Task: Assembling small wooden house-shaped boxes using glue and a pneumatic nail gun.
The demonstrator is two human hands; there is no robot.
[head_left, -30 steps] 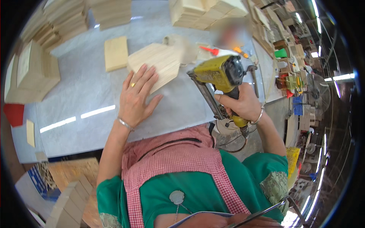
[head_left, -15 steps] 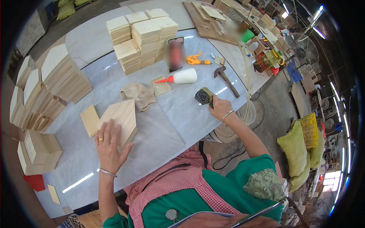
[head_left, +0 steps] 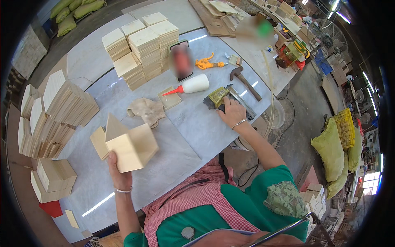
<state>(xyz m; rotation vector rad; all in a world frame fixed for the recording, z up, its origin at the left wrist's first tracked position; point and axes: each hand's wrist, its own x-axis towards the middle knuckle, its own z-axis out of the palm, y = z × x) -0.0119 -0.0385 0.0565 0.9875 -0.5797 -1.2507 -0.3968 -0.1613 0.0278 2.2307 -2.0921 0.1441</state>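
My left hand (head_left: 119, 173) grips a piece of joined pale wooden panels (head_left: 125, 152) by its lower left edge, thumb on the near face. The piece is tilted up over the table, with an angled opening between its panels; my other left fingers are hidden behind it. A small flat wood panel (head_left: 98, 142) lies just behind it. To the right, my right hand (head_left: 232, 113) has its fingers curled over a yellow-green and black nail gun (head_left: 217, 98), which lies on its side on the table. A hammer (head_left: 247, 84) is just beyond that hand.
Stacked wood panels stand at the back (head_left: 144, 41) and left (head_left: 68, 99). Between them and my hands are a cloth glove (head_left: 146, 111), a white glue bottle (head_left: 195, 84), a phone (head_left: 181, 61) and an orange air blow gun (head_left: 210, 62). A bucket (head_left: 276, 115) stands beyond the table's right edge.
My left hand, earlier flat on the wood piece, has lifted and turned it up off the table. The nail gun has tipped onto its side under my right hand, a little to the left.
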